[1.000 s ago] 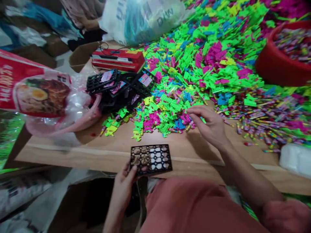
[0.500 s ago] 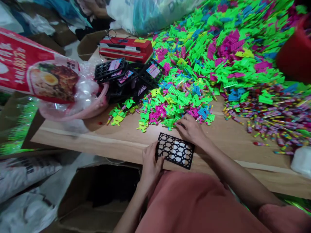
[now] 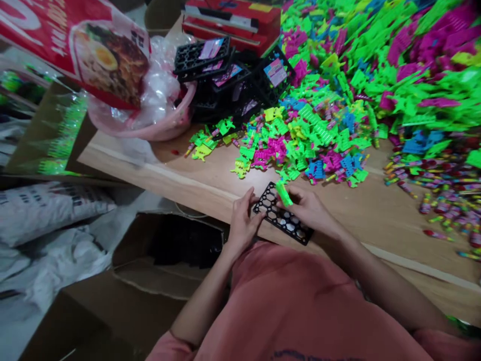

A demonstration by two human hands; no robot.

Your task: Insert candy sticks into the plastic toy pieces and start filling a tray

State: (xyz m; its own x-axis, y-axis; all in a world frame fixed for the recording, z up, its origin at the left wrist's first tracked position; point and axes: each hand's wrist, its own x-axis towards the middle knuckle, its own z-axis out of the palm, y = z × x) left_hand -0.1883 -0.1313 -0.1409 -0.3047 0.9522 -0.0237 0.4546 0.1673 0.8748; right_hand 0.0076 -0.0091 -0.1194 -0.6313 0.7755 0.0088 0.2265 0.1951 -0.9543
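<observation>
Pinching a green plastic piece (image 3: pixel 284 194) in the right hand (image 3: pixel 308 210) above a black grid tray (image 3: pixel 281 219) gripped by the left hand (image 3: pixel 242 223), cells mostly unfilled, labelled trays (image 3: pixel 233 75) stacked and a loose parts pile (image 3: pixel 319 135) beyond the tray.

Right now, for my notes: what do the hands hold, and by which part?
Left hand grips the black lattice tray by its left edge; right hand pinches a green plastic piece at its lower end.

The left hand (image 3: pixel 242 223) is held on edge, with the fingers (image 3: pixel 245 200) curled upward. The right hand (image 3: pixel 308 210) is turned palm down, fingers bent inward. The left forearm (image 3: pixel 203 301) and right forearm (image 3: pixel 379 281) are angled inward, the hands being kept close together.
</observation>
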